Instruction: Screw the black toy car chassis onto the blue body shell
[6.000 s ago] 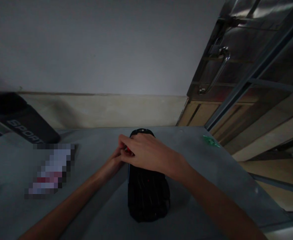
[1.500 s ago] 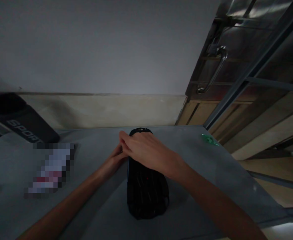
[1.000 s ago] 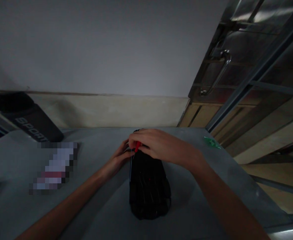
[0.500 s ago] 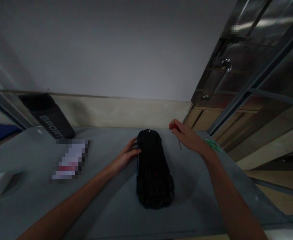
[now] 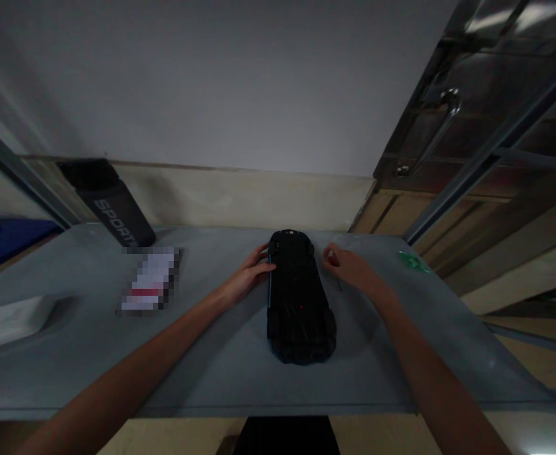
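My right hand (image 5: pixel 352 270) has just come off the upturned toy car (image 5: pixel 299 284) at centre frame, fingers pinched around a red-handled screwdriver (image 5: pixel 332 260) beside it, so the underside now shows uncovered. My left hand (image 5: pixel 247 278), fingers spread, rests against the car's left edge on the tabletop (image 5: pixel 211 379). The SPORT bottle (image 5: pixel 117 208) at left, the white object (image 5: pixel 15 321) at lower left and the green wrapper (image 5: pixel 414 261) at right all lie apart from the car, blocking neither hand.

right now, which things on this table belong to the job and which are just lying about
Job: upturned toy car, left hand against its side; red tool in the right hand.

Apparently idle: SPORT bottle; pixelated flat item; white object; green scrap.
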Motion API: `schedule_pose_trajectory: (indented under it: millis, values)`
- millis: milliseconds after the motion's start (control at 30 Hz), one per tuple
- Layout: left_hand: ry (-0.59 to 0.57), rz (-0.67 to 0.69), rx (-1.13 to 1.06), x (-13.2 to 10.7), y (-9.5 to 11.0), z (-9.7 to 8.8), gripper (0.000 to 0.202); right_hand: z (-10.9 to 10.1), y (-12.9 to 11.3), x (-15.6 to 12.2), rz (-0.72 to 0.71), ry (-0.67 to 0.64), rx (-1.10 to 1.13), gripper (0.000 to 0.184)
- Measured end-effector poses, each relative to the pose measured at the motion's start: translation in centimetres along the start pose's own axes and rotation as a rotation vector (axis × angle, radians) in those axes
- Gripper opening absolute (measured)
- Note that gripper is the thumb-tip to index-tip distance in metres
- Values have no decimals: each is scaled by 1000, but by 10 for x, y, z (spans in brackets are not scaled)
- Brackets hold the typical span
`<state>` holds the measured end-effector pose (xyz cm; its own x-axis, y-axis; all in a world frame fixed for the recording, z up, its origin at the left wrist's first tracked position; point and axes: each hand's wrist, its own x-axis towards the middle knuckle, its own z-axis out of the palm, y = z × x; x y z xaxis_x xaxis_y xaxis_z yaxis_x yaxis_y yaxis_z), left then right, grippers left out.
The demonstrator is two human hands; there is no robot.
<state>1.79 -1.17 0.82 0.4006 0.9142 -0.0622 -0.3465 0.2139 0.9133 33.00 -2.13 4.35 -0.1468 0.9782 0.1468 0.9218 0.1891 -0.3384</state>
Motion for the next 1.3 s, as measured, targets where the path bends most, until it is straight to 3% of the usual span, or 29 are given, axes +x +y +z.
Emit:
schedule_pose_trajectory:
  millis: [133,300,800,1300]
  values:
    - [-12,-8,-17,1,0,0,69,6,10,8,21,-52,-28,9]
    - [-19,-41,-33,2,0,-1,75,11,22,12,29,-84,-27,22]
    - [-18,-61,-97,1,5,0,62,21,41,21,-8,25,49,25]
    - [-33,-52,-40,0,3,-4,69,23,40,19,-6,143,180,26]
